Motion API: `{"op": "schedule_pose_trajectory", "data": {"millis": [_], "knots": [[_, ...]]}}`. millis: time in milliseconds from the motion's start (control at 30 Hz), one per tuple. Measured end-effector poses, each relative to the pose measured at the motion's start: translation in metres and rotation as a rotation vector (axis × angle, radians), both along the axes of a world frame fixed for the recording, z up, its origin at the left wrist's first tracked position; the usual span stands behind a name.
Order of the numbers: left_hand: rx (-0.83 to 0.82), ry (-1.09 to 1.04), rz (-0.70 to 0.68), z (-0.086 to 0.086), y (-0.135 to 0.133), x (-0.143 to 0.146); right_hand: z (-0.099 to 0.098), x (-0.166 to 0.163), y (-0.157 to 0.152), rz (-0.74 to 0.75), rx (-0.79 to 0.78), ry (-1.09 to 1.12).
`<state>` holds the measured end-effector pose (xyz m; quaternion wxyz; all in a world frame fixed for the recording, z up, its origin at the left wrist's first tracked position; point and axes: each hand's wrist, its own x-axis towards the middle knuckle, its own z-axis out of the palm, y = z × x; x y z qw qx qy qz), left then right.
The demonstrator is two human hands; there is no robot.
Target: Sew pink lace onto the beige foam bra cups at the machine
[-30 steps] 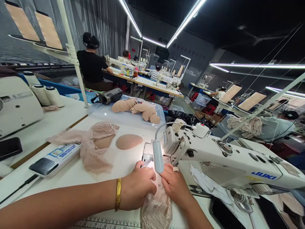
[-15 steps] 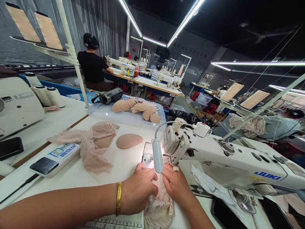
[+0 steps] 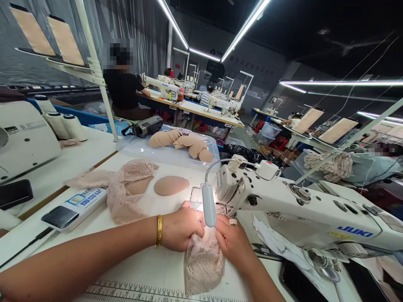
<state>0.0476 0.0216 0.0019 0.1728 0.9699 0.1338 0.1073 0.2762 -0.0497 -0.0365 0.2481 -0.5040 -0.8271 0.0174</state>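
Observation:
A piece of pale pink lace fabric (image 3: 204,266) lies in front of the needle area of a white sewing machine (image 3: 302,214), its loose end hanging toward me. My left hand (image 3: 182,226), with a gold bangle at the wrist, is closed on the lace's left edge. On the other side my right hand (image 3: 235,241) grips the lace, thumb and fingers pressed together beside the presser foot. A small grey lamp (image 3: 208,207) on a bendy neck hides the needle and some fingertips. Left of the machine lie a beige bra cup pad (image 3: 171,186) and a lace bra piece (image 3: 134,172).
A clear plastic tray lid (image 3: 135,147) holds several beige pads (image 3: 197,147). A white device (image 3: 75,209) with a cable sits at left. Two dark phones (image 3: 299,281) and white cloth (image 3: 280,241) lie at right. A printed ruler (image 3: 126,289) runs along the front. Co-workers sit behind.
My left hand has moved up and slightly left, drawing the lace with it. The lace's loose end has shifted up and left. My right hand has barely moved.

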Motion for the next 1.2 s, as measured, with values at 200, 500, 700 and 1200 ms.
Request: {"op": "schedule_pose_trajectory", "data": {"millis": [200,500,700,1200], "knots": [[-0.005,-0.027,-0.059,0.010,0.017,0.000,0.004,0.000,-0.003,0.055,-0.001,-0.018],[0.203,0.064,-0.065,0.007,0.010,-0.006,0.004,0.002,-0.007,0.112,-0.006,-0.033],[0.195,0.008,-0.006,0.005,0.018,-0.004,0.001,0.005,-0.005,-0.021,0.003,-0.051],[0.144,-0.003,0.048,-0.002,0.022,-0.004,0.008,0.006,-0.002,-0.055,0.158,0.126]]}}
